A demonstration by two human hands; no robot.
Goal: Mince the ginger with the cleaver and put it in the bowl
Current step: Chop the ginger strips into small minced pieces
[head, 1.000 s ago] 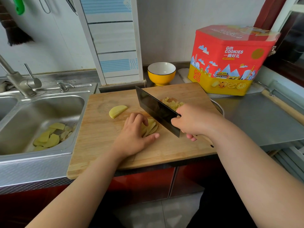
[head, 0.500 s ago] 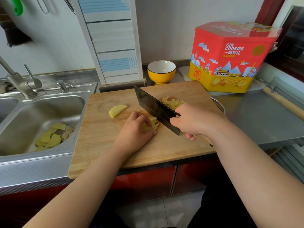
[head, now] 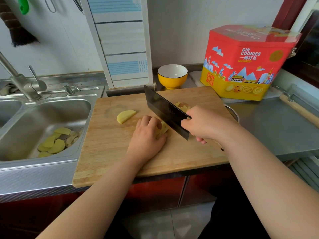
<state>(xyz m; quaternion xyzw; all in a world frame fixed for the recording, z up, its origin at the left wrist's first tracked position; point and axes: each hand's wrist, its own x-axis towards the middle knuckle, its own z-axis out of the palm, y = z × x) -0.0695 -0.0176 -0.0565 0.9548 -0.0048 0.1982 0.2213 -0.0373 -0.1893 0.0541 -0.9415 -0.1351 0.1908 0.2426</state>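
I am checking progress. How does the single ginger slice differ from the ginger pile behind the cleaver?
The single ginger slice is whole and half-round; the ginger pile is cut small. The slice lies left of the cleaver, the pile behind its blade. Both are pale yellow, on the cutting board.

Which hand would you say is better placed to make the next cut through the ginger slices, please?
The right hand: it already grips the cleaver, whose blade sits right beside the ginger slices. The left hand holds those slices down on the cutting board.
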